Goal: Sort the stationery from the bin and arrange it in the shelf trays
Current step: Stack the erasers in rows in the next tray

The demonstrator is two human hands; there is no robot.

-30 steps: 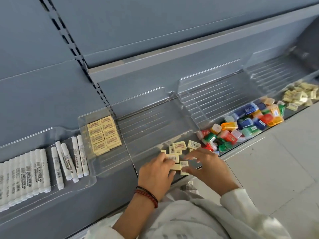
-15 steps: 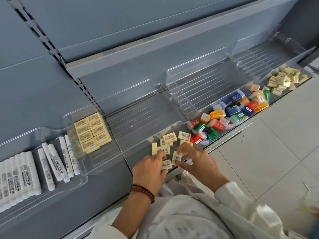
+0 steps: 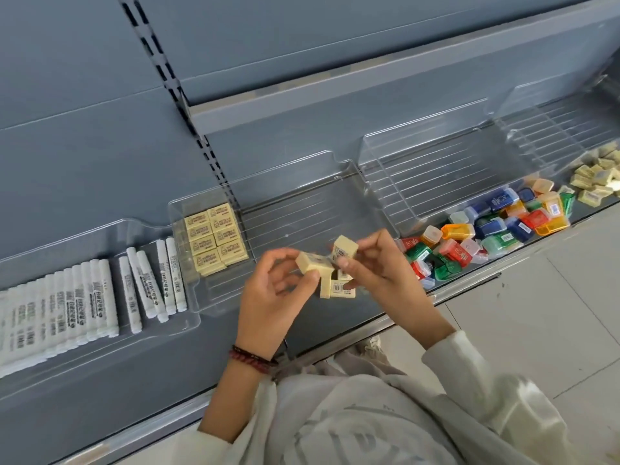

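My left hand (image 3: 273, 297) pinches a small stack of cream erasers (image 3: 313, 263) above the front of the clear middle tray (image 3: 302, 209). My right hand (image 3: 379, 273) holds another cream eraser (image 3: 345, 250) between thumb and fingers, close to the left hand's stack. Loose erasers (image 3: 342, 288) with barcode labels lie in the tray just below the hands. A tidy block of cream erasers (image 3: 214, 236) fills the tray's back left corner.
White marker pens (image 3: 100, 297) lie in rows in the left tray. Coloured sharpeners (image 3: 486, 226) are piled in the tray to the right, and more cream erasers (image 3: 597, 179) sit at the far right. Grey shelf panels stand behind; tiled floor lies at right.
Both hands have lifted from the tray floor, each now holding erasers picked from the loose pile. The camera has shifted, so the trays sit further right in view.
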